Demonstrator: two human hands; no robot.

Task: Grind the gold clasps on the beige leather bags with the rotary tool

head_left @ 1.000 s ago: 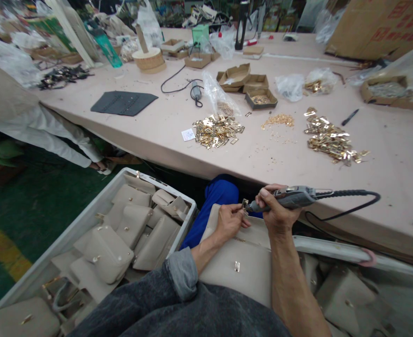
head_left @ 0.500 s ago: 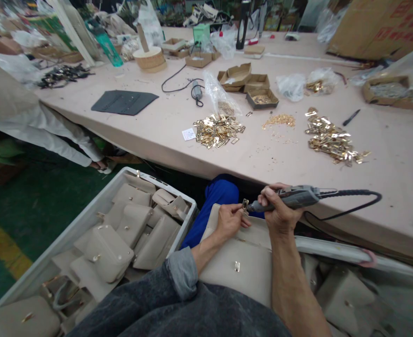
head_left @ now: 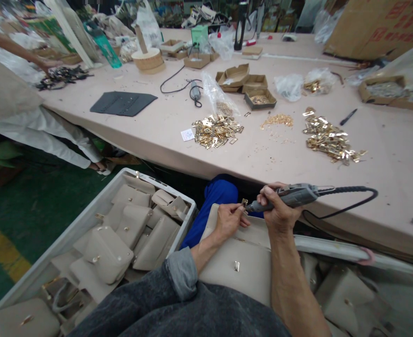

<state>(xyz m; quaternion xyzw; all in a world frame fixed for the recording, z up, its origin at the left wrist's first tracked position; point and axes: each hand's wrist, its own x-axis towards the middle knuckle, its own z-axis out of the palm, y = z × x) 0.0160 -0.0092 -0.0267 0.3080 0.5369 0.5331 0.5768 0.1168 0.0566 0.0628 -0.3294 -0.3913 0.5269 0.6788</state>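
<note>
A beige handbag lies on my lap with its flap turned up toward the table. My left hand pinches a small gold clasp at the flap's edge. My right hand is wrapped round a grey corded electric screwdriver, and its tip touches the clasp. The black cord loops off to the right along the table edge.
A white bin of several beige bags stands at my left; more bags lie at the right. The pink table carries piles of gold hardware, small cardboard boxes, plastic bags and a dark mat. Another person's arm reaches over the table's far left.
My hands and the tool have stayed in place on the clasp. At the far left another person's arm has come into view over the table.
</note>
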